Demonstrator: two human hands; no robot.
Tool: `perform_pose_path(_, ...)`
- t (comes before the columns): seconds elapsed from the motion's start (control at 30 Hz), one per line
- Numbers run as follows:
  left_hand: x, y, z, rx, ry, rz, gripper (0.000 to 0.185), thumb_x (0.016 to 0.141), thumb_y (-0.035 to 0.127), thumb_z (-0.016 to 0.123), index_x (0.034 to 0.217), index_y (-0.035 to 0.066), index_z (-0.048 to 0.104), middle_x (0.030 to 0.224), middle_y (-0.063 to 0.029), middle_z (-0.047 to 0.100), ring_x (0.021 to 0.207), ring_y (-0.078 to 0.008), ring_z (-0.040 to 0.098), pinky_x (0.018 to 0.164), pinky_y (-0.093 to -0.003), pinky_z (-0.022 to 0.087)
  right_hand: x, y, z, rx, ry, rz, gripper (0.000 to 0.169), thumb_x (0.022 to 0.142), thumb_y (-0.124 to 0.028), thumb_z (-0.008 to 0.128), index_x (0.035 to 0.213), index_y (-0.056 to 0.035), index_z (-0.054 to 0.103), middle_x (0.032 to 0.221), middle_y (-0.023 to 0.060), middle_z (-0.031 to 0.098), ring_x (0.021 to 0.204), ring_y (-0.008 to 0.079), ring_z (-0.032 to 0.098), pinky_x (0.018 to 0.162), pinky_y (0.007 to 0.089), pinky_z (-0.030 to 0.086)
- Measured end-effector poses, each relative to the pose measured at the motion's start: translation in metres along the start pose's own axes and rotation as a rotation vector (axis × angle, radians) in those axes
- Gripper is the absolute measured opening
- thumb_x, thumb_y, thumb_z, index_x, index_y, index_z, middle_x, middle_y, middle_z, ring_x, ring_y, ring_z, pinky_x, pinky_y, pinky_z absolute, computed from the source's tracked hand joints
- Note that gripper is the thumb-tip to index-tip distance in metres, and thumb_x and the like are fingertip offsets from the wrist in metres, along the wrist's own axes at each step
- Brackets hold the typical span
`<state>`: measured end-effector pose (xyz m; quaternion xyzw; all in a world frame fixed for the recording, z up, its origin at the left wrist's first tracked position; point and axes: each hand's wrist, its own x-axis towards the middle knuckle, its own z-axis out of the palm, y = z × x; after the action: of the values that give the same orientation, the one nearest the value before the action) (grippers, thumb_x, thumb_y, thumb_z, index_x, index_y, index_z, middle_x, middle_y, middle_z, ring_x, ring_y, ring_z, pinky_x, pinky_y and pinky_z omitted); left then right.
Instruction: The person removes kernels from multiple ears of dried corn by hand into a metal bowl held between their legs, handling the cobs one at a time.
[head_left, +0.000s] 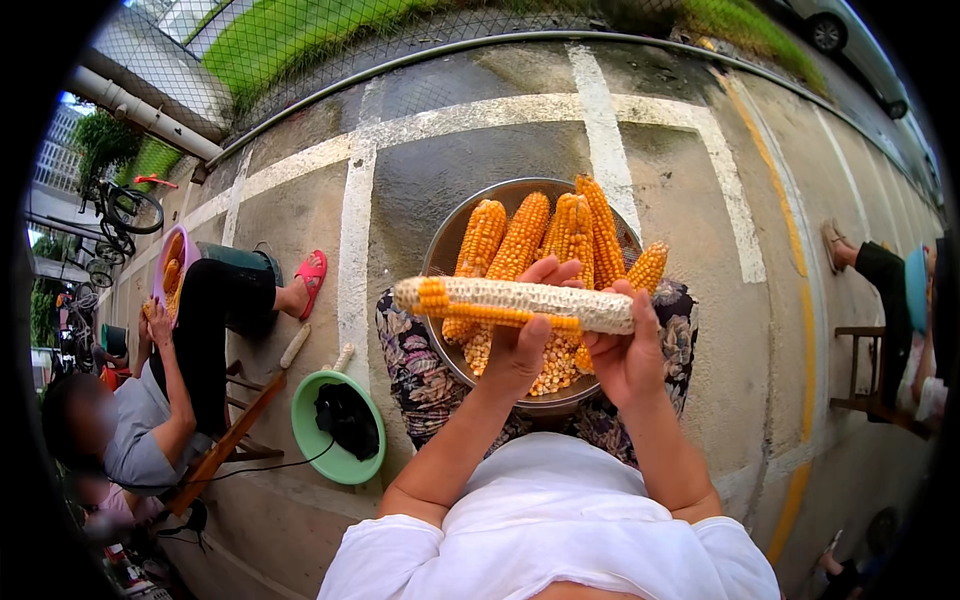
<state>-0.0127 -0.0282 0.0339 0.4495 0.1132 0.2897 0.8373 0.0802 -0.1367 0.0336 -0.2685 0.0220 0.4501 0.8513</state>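
A mostly stripped corn cob (517, 298) lies level across both my hands, with a strip of yellow kernels along its lower side and a patch at its left end. My left hand (529, 330) supports it near the middle, thumb on the kernels. At its right end my right hand (626, 337) grips the cob between thumb and fingers. Beneath it a round metal mesh basket (450, 217) rests on my lap, on floral trousers. Several ears of yellow corn (521, 232) stand in it, with loose kernels (555, 367) at the near side.
A green plastic basin (304, 442) with a black item sits on the paved ground to the left, two bare cobs (296, 345) near it. Further left, a seated person (161, 427) handles corn over a pink basin (161, 277). Another seated person (885, 277) is at the far right.
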Motion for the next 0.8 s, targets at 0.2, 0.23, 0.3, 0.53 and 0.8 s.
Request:
perform_pose_path(0.2,-0.002,0.031,-0.039,-0.093,0.078,-0.069,0.067,0.087,0.042,0.057,0.135,0.003,0.033,0.093,-0.0114,0.060,0.079,-0.0216,0.062,0.070,-0.0341,0.055,-0.023,0.020,-0.003,-0.317,-0.214,0.321,0.034,0.092,-0.029,0.058,0.113,-0.0028,0.053,0.096,0.0028,0.059,0.079,0.0107,0.058,0.072,0.0261,0.050)
perform_pose_path(0.23,-0.003,0.040,-0.046,-0.102,0.044,-0.128,0.066,0.087,0.039,0.056,0.135,0.002,0.031,0.093,-0.0125,0.061,0.075,-0.0207,0.062,0.069,-0.0327,0.055,-0.021,0.018,-0.006,-0.479,-0.246,0.280,0.035,0.092,-0.029,0.059,0.112,-0.0017,0.055,0.093,0.0020,0.058,0.077,0.0095,0.057,0.070,0.0250,0.049)
perform_pose_path(0.3,-0.010,0.047,-0.054,-0.055,-0.026,-0.212,0.067,0.085,0.035,0.055,0.136,0.000,0.030,0.092,-0.0138,0.062,0.067,-0.0181,0.061,0.061,-0.0282,0.053,-0.016,0.015,-0.001,-0.650,-0.272,0.179,0.031,0.092,-0.027,0.058,0.107,0.0012,0.059,0.082,0.0000,0.055,0.067,0.0062,0.052,0.061,0.0213,0.045)
perform_pose_path(0.53,-0.037,0.038,-0.053,-0.004,-0.173,-0.521,0.077,0.079,0.040,0.055,0.137,-0.003,0.030,0.098,-0.0151,0.062,0.060,-0.0156,0.059,0.050,-0.0249,0.049,0.014,0.017,0.005,-0.591,-0.177,0.242,0.042,0.095,-0.020,0.054,0.128,0.0046,0.045,0.085,0.0057,0.062,0.062,0.0066,0.055,0.053,0.0187,0.045)
perform_pose_path(0.8,-0.041,0.047,-0.054,0.125,-0.187,-0.643,0.077,0.078,0.032,0.059,0.140,0.000,0.028,0.107,-0.0158,0.059,0.063,-0.0174,0.061,0.051,-0.0264,0.051,0.019,0.012,-0.004,-0.535,-0.217,0.323,0.044,0.097,-0.022,0.049,0.133,0.0025,0.041,0.087,0.0042,0.062,0.060,0.0052,0.054,0.049,0.0175,0.042)
